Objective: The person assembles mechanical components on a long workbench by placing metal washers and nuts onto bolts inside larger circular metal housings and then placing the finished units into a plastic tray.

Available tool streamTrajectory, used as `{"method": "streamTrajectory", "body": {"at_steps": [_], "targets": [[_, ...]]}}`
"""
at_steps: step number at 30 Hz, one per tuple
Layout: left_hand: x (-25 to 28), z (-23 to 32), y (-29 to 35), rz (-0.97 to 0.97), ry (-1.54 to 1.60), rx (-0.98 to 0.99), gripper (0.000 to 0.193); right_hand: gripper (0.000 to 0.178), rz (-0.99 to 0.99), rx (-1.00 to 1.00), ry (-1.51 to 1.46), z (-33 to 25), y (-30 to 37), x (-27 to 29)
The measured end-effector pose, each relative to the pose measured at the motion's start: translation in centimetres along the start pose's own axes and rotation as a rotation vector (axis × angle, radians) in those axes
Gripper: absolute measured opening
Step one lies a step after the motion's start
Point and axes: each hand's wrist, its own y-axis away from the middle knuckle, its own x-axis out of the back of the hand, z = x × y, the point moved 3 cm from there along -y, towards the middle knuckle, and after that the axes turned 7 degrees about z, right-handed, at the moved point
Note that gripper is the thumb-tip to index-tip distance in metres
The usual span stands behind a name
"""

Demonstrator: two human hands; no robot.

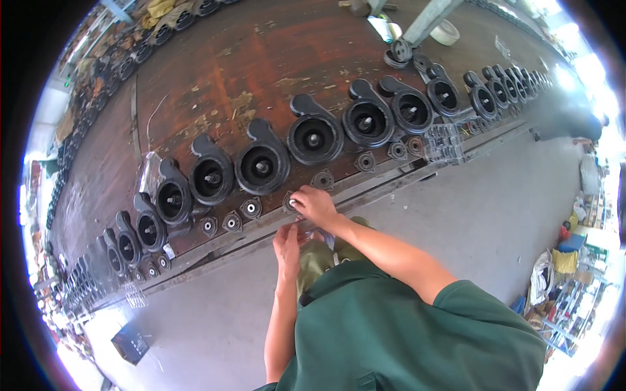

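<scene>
A small round black part (pixel 291 203) at the front edge of the brown workbench (pixel 215 85) is pinched by the right hand (pixel 315 205); it is best kept flat and square in line with the neighbouring discs (pixel 250 208). The left hand (pixel 287 246) is held just below, its grip too hidden to tell, while glossy black snail-shaped pump housings (pixel 262 166) are lined up behind.

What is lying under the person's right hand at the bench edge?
Under the right hand one small dark round flange part shows partly, in the row along the wooden bench. The fingers cover most of it.
</scene>
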Motion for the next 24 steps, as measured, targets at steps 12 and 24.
{"method": "streamTrajectory", "body": {"at_steps": [12,24], "targets": [[-2.1,-0.3,-2.8,-0.099,-0.073,-0.085,0.014,0.011,0.149,-0.068,0.153,2.2,1.9,9.6],[-15.2,-2.3,2.3,-0.133,-0.059,0.020,0.015,0.030,0.133,-0.254,0.600,27.8,3.4,38.5]]}}
